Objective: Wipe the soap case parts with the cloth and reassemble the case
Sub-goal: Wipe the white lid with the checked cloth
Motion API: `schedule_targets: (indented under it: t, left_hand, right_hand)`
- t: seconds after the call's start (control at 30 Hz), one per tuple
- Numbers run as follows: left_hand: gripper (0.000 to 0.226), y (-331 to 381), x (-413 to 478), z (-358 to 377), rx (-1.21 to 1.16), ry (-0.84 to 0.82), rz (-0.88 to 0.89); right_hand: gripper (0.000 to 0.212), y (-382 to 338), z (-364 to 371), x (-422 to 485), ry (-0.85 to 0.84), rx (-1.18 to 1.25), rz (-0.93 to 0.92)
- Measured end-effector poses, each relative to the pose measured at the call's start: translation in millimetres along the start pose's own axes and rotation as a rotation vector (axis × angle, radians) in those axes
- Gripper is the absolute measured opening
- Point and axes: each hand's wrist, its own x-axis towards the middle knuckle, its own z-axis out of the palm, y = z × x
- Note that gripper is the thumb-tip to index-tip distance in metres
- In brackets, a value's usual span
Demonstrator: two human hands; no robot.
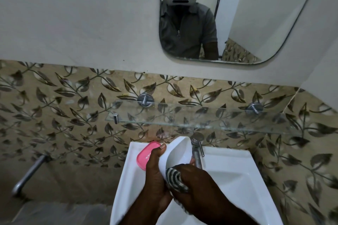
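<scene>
My left hand [155, 171] grips a white soap case part [180, 151], tilted with its hollow side facing right, above the sink. My right hand [193, 184] presses a black-and-white striped cloth [175, 179] against the lower end of that white part. A pink soap case part [144, 153] lies flat on the sink's back left rim, partly hidden behind my left hand.
The white sink [237, 179] fills the lower middle, with a chrome tap [198, 151] just right of the white part. A glass shelf [182, 115] juts from the leaf-patterned tiles above. A mirror [237, 14] hangs higher up. A metal pipe [29, 173] sticks out at left.
</scene>
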Motion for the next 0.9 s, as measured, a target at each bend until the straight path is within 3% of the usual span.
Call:
schedule_targets:
  t: [0.07, 0.17, 0.33, 0.47, 0.57, 0.67, 0.73, 0.8, 0.9]
  left_hand:
    - [0.034, 2, 2, -3, 0.042, 0.043, 0.057]
    - [0.039, 7, 5, -7, 0.082, 0.052, 0.053]
    - [0.065, 12, 9, -13, 0.119, 0.068, 0.053]
    - [0.046, 12, 10, -15, 0.123, 0.043, 0.062]
    - [0.033, 13, 9, -14, 0.174, 0.01, 0.075]
    - [0.04, 13, 8, -14, 0.167, -0.018, 0.07]
    - [0.043, 11, 10, -13, 0.131, -0.019, 0.067]
    - [0.046, 8, 13, -15, 0.114, -0.012, 0.073]
    - [0.041, 9, 13, -13, 0.139, -0.002, 0.073]
  right_hand:
    - [0.013, -6, 5, 1, 0.004, 0.126, 0.079]
    - [0.025, -13, 16, 0, 0.094, 0.209, 0.151]
    - [0.038, -3, 9, -2, 0.111, -0.429, -0.121]
    - [0.035, -5, 19, 2, 0.151, -0.261, -0.02]
    - [0.038, -12, 22, -3, 0.188, -0.188, -0.06]
    - [0.039, -4, 10, -4, 0.145, -0.407, -0.105]
    - [0.038, 10, 2, 1, 0.175, -0.485, -0.006]
    - [0.032, 14, 3, 4, 0.185, -0.422, 0.061]
    - [0.032, -4, 19, 1, 0.152, -0.225, 0.018]
